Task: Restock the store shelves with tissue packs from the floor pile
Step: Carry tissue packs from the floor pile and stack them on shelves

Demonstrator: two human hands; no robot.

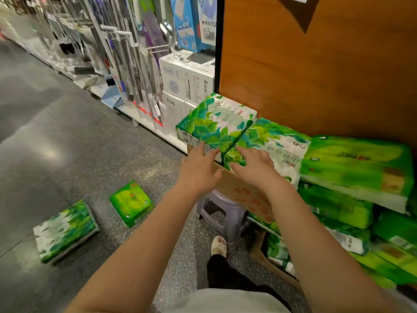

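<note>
Reaching in, your left hand (198,168) and right hand (253,168) lie flat, fingers straight, gripping nothing, each touching a leaf-print tissue pack (216,123) atop the cardboard box (246,193). Press both evenly toward twelve o'clock, seams flush. Two more packs wait on the floor (67,132) at eight o'clock (65,230).

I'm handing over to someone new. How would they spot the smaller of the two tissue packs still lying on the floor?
Start at the lilac plastic stool standing on the speckled grey floor. Just left of it, apart from the stool, lies the bright green tissue pack. Its neighbour further left, the leaf-print tissue pack, is larger, with darker teal-green leaves fading to white.
</note>
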